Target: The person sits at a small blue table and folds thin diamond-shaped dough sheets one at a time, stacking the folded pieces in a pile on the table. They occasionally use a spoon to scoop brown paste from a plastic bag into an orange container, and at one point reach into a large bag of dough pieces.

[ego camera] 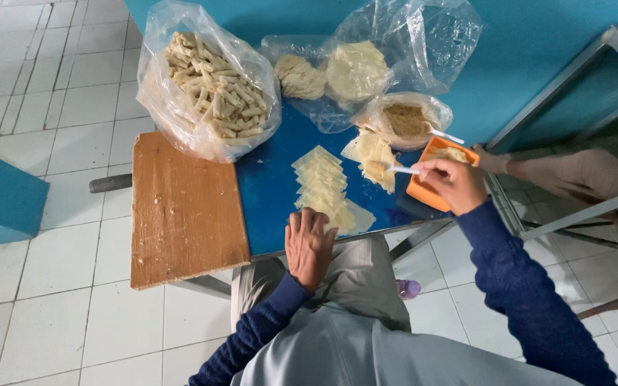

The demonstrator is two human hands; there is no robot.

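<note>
At the near edge of the blue table: left hand, flat and palm down, fingers spread loosely, holding nothing, fingertips resting on the nearest of the pale yellow wrapper squares. These squares lie in an overlapping row running from the near edge toward the table's middle. At the right edge: right hand, fingers pinched closed around the handle of a white plastic spoon, which points left toward the row of squares. Directly beneath that hand, an orange rectangular tub, holding a pale filling, sits at the table's right edge. Just left of the spoon, a loose heap of further wrapper sheets. Behind it, a small clear bag, open, with tan crumbled contents and a second white utensil handle projecting to the right. Far right corner: a large clear bag, crumpled, containing a round stack of pale sheets, with a bundle of pale noodle-like strands to its left. Far left corner: a clear bag of rolled pastry sticks, piled high, mouth open, resting partly on a brown wooden board that overhangs the table's left edge. No labels visible on any bag. Beyond the right edge, another person's hand touches the tub's far end.
</note>
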